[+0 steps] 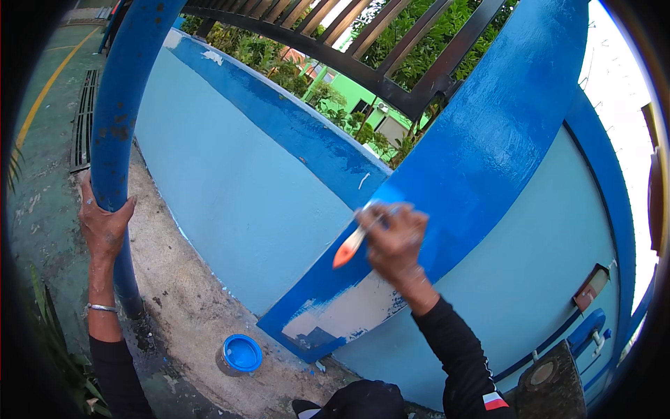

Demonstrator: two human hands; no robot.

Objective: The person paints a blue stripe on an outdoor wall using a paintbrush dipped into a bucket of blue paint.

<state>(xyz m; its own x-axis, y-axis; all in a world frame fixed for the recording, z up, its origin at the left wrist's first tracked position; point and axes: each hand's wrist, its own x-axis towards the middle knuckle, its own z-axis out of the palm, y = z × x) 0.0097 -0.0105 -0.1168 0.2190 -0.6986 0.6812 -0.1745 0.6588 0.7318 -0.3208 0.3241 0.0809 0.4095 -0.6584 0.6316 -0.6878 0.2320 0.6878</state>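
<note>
My right hand (399,241) is closed around a paintbrush (352,244) with a pale handle and an orange end. It is in front of a wall pillar (481,167) coated in glossy dark blue; the bristles are hidden by the hand and a blur. Low on the pillar a pale patch (345,307) shows through with ragged blue edges. My left hand (105,222) grips a blue metal pole (115,133) with chipped, rusty spots. A small can of blue paint (241,354) stands on the ground near the pillar's foot.
Left of the pillar runs a low light-blue wall (209,160) with a dark-blue top band, below a dark slatted fence (363,59). Another light-blue wall (544,237) lies to the right, with a blue pipe fitting (588,332). A drain grate (85,119) and plant leaves (52,335) are at left.
</note>
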